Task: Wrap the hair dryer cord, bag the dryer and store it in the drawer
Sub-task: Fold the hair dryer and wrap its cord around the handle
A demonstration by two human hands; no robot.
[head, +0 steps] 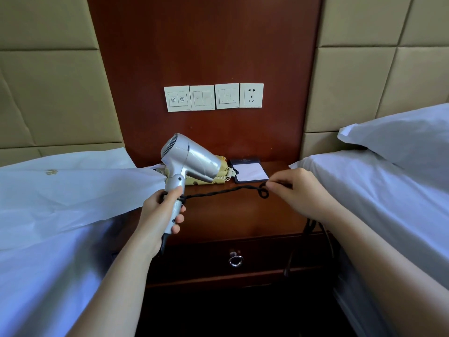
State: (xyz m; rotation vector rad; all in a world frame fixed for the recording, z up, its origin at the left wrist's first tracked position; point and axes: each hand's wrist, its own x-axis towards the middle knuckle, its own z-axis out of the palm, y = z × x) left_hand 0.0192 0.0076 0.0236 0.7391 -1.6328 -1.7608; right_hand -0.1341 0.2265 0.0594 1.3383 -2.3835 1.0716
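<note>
Head view, near to far.

Drawer (267,254): closed, ring pull (236,260) at front centre.

Left hand (162,211): fingers curled round the handle of the hair dryer (192,159), held upright over the nightstand (233,217), nozzle pointing right.

Cord (218,192): black, turned round the handle and stretched right to the right hand (300,190), which pinches it beside a small loop.

Bag (73,188): white, on the left bed (36,276), just left of the dryer.

Telephone (220,177), notepad (250,172): far side of nightstand.

Switch plates (201,98), socket (251,95): wall behind.

The left hand (161,210) and right hand (298,190) are bare; the forearms (116,283) are bare as well.
</note>
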